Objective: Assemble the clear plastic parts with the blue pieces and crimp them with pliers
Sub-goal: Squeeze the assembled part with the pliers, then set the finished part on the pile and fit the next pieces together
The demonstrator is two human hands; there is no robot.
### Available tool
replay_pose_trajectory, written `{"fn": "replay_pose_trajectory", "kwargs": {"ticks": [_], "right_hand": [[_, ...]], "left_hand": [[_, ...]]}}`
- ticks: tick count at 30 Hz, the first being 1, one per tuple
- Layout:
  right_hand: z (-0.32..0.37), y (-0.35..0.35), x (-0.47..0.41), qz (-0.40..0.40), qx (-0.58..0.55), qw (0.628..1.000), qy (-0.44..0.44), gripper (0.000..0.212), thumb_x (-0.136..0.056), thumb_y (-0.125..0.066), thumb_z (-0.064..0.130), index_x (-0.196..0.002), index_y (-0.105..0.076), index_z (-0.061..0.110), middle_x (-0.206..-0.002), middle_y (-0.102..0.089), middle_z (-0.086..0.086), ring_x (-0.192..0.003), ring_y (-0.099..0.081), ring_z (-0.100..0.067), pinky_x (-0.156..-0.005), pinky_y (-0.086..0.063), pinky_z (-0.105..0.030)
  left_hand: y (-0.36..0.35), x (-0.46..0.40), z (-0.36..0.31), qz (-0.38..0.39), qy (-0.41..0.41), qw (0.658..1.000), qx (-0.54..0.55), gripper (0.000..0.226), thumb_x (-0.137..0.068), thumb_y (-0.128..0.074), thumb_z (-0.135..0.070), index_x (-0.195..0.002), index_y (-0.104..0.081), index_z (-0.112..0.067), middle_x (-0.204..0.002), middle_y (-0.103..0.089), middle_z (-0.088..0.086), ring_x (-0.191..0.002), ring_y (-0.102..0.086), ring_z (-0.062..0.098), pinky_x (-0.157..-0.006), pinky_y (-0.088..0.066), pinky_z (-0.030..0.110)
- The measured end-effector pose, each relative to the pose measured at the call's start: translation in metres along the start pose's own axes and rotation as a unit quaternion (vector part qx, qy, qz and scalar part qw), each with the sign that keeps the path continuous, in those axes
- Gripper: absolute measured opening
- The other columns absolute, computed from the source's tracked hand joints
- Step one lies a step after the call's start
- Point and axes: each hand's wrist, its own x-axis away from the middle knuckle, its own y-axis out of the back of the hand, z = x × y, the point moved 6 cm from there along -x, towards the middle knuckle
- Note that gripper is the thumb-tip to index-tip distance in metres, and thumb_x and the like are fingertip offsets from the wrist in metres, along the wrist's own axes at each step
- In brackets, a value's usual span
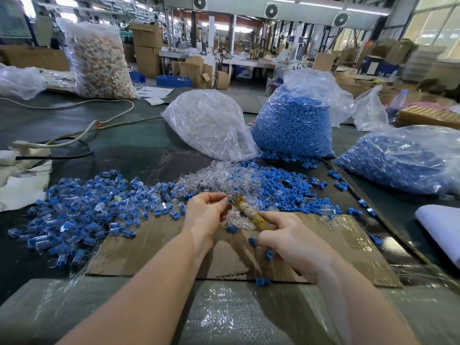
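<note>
Desk (129, 155) is dark green, cluttered edge to edge. Far left of frame: white cloth (22, 185) with a white cable (74, 105) running across the top. Upper left: tall clear bag of pale mixed scrap (99, 61) standing upright. Lower left to centre: wide pile of assembled clear-and-blue parts (92, 210) spread on the desk, spilling onto the cardboard sheet (154, 250). Centre: left hand (206, 212) over the cardboard, grip clenched, fingertips pinching something small at the pliers' tip; too small and blurred to tell which part. Pliers (251, 215) lie diagonally between the hands, nose toward the left hand, worn yellowish handles running down-right. Behind them, loose clear plastic parts (216, 178) heaped in front of a clear bag of clear parts (211, 123) lying on its side. Right of centre: right hand (288, 242), grip wrapped round the plier handles. Loose blue pieces (281, 188) scattered behind and beside it, a few on the cardboard near the wrist. Centre right: upright open bag of blue pieces (293, 125), touching the clear bag. Right edge: second bag of blue pieces (403, 160) lying flat, with a white folded sheet (440, 227) below it.
</note>
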Motion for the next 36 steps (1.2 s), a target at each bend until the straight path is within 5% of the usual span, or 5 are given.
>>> {"fn": "replay_pose_trajectory", "kwargs": {"ticks": [7,14,25,31,36], "right_hand": [[-0.035,0.039,-0.015,-0.175,0.119,0.977,-0.028,0.044,-0.080,-0.060,0.013,-0.123,-0.052,0.014,-0.102,-0.058,-0.006,-0.084,-0.053,-0.018,-0.069,-0.045,-0.029],[-0.069,0.059,-0.019,-0.247,0.283,0.917,-0.136,0.041,-0.086,-0.058,0.031,-0.124,-0.048,0.017,-0.124,-0.050,-0.011,-0.119,-0.041,-0.028,-0.099,-0.038,-0.042],[-0.074,0.054,-0.016,-0.243,0.378,0.881,-0.146,0.066,-0.088,-0.043,0.062,-0.142,-0.031,0.028,-0.145,-0.034,-0.012,-0.135,-0.029,-0.030,-0.109,-0.027,-0.046],[-0.041,0.052,-0.003,-0.293,0.364,0.884,0.011,0.032,-0.089,-0.058,0.041,-0.119,-0.056,0.029,-0.119,-0.054,0.001,-0.111,-0.047,-0.016,-0.095,-0.037,-0.029],[-0.029,0.030,-0.004,-0.090,0.312,0.944,0.066,0.015,-0.080,-0.071,0.024,-0.083,-0.060,0.034,-0.080,-0.052,0.017,-0.076,-0.051,0.002,-0.070,-0.044,-0.015]], "left_hand": [[0.065,-0.005,-0.033,-0.182,-0.185,0.887,-0.383,0.013,-0.091,-0.058,-0.015,-0.098,-0.069,-0.018,-0.088,-0.066,-0.003,-0.065,-0.050,0.005,-0.046,-0.034,0.013],[0.076,-0.008,-0.021,-0.189,-0.218,0.806,-0.516,0.028,-0.088,-0.062,-0.018,-0.115,-0.065,-0.018,-0.097,-0.051,0.002,-0.092,-0.032,0.014,-0.088,-0.032,0.031],[-0.056,0.070,0.011,0.361,-0.302,0.765,-0.439,0.041,-0.074,-0.069,-0.049,-0.106,-0.065,-0.023,-0.095,-0.045,-0.013,-0.088,-0.045,0.002,-0.081,-0.039,0.013],[-0.059,0.069,0.017,0.409,-0.238,0.755,-0.454,0.021,-0.076,-0.075,-0.032,-0.088,-0.069,-0.016,-0.086,-0.050,-0.013,-0.083,-0.051,0.006,-0.075,-0.043,0.016],[-0.052,0.054,0.009,0.364,-0.210,0.803,-0.423,0.006,-0.079,-0.072,-0.026,-0.079,-0.067,-0.023,-0.078,-0.057,-0.015,-0.072,-0.053,0.000,-0.067,-0.041,0.006]]}}
